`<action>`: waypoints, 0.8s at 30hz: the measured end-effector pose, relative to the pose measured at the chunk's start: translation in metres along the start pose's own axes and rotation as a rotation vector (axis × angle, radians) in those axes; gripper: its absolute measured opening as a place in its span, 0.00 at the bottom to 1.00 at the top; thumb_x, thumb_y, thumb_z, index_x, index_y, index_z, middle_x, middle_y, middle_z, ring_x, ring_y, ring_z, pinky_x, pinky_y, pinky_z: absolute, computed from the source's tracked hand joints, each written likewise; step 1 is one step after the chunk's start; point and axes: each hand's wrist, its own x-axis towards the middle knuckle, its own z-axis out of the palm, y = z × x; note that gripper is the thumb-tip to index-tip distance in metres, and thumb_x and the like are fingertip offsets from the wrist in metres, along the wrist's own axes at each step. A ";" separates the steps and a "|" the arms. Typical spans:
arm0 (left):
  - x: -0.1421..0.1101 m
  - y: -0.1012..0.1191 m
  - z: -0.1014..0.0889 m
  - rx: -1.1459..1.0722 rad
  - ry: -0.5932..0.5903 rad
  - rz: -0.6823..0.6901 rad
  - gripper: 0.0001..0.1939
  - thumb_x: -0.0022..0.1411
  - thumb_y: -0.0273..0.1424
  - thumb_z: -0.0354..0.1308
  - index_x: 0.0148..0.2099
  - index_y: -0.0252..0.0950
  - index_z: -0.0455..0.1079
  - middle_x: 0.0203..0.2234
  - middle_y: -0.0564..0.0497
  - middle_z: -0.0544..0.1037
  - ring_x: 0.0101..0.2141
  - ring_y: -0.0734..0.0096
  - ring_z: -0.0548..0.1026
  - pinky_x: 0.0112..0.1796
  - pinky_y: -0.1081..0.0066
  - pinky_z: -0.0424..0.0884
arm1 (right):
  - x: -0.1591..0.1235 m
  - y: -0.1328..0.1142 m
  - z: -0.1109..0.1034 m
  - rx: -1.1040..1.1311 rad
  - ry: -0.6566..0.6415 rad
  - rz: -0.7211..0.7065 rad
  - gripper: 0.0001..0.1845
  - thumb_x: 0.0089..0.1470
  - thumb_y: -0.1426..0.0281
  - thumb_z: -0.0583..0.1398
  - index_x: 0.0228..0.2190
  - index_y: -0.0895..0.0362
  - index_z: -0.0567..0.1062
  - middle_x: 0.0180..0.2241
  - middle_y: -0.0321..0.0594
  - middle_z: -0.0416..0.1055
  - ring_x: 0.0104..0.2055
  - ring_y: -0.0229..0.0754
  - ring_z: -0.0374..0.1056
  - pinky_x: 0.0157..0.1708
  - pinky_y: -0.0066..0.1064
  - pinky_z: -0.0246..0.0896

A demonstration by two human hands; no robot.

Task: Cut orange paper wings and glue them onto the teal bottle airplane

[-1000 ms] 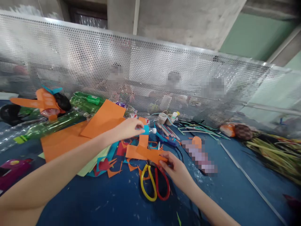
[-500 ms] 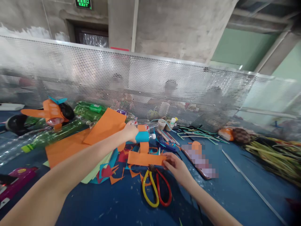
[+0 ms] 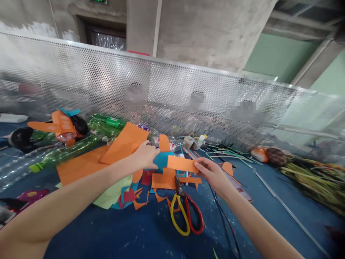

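Observation:
My left hand is closed around a small plastic bottle wrapped in blue paper. An orange paper wing sticks up from the bottle's far side. Between the fingers of my right hand is the end of an orange paper strip. The strip's other end overlaps the bottle's blue wrap; whether they touch I cannot tell. Below my hands lie scissors with one yellow and one red handle, blades towards the paper scraps. More orange paper lies just under the bottle.
Orange sheets, green bottles and an orange-winged bottle model occupy the left. A purple tool lies near left. At right are a phone, straws and dry grass strands. A perforated metal screen stands behind.
My right hand has raised the orange strip from the table up beside the bottle. The bottle has tilted in my left hand, and the view has shifted slightly.

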 end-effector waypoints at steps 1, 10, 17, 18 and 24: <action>0.000 0.004 -0.001 -0.026 -0.077 0.019 0.25 0.43 0.48 0.63 0.38 0.35 0.73 0.33 0.44 0.77 0.37 0.54 0.73 0.48 0.58 0.56 | 0.005 -0.004 0.005 -0.037 -0.030 -0.010 0.19 0.44 0.54 0.62 0.30 0.57 0.72 0.24 0.34 0.68 0.26 0.37 0.66 0.29 0.30 0.64; 0.013 -0.046 -0.028 -0.540 -0.336 -0.019 0.26 0.55 0.51 0.49 0.43 0.38 0.74 0.39 0.47 0.78 0.37 0.62 0.73 0.37 0.71 0.64 | 0.048 0.003 0.041 -0.181 -0.082 -0.052 0.10 0.45 0.63 0.60 0.27 0.58 0.71 0.21 0.33 0.67 0.22 0.36 0.64 0.22 0.28 0.61; 0.009 -0.061 -0.010 -1.034 -0.331 -0.268 0.40 0.60 0.56 0.27 0.48 0.36 0.71 0.43 0.43 0.77 0.45 0.57 0.70 0.47 0.62 0.60 | 0.054 0.009 0.042 -0.237 -0.095 -0.051 0.10 0.47 0.64 0.58 0.28 0.59 0.71 0.23 0.36 0.70 0.23 0.37 0.65 0.24 0.28 0.62; 0.008 -0.060 -0.007 -1.046 -0.366 -0.273 0.40 0.59 0.56 0.27 0.47 0.38 0.72 0.44 0.44 0.76 0.47 0.55 0.68 0.47 0.60 0.59 | 0.054 0.010 0.042 -0.250 -0.096 -0.052 0.10 0.47 0.64 0.59 0.28 0.59 0.71 0.22 0.36 0.70 0.23 0.37 0.65 0.25 0.28 0.61; 0.004 -0.069 0.013 -1.417 -0.606 -0.198 0.40 0.59 0.57 0.28 0.47 0.38 0.74 0.48 0.44 0.73 0.47 0.54 0.68 0.44 0.62 0.63 | 0.053 0.014 0.047 -0.310 -0.108 -0.068 0.08 0.47 0.65 0.59 0.26 0.58 0.70 0.22 0.36 0.71 0.24 0.39 0.67 0.26 0.29 0.59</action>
